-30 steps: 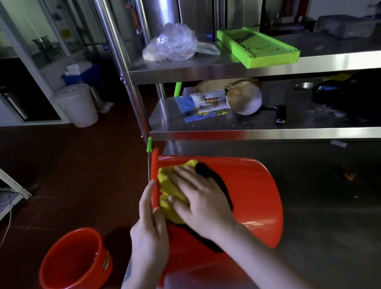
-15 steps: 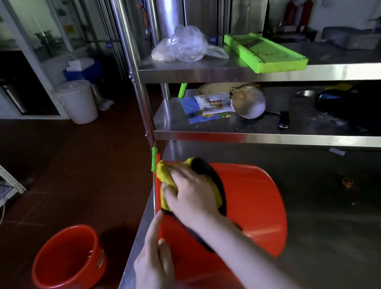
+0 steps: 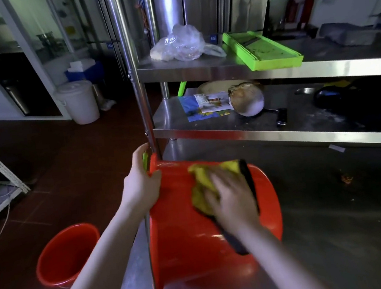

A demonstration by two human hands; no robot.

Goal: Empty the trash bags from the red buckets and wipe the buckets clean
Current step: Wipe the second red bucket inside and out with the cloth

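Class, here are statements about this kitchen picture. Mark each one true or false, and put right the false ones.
1. The red bucket lies on its side on the steel table. True.
2. The right hand presses a blue cloth against it. False: the cloth is yellow.
3. The left hand grips the bucket's rim. True.
4. The second red bucket stands on the upper shelf. False: it stands upright on the floor.
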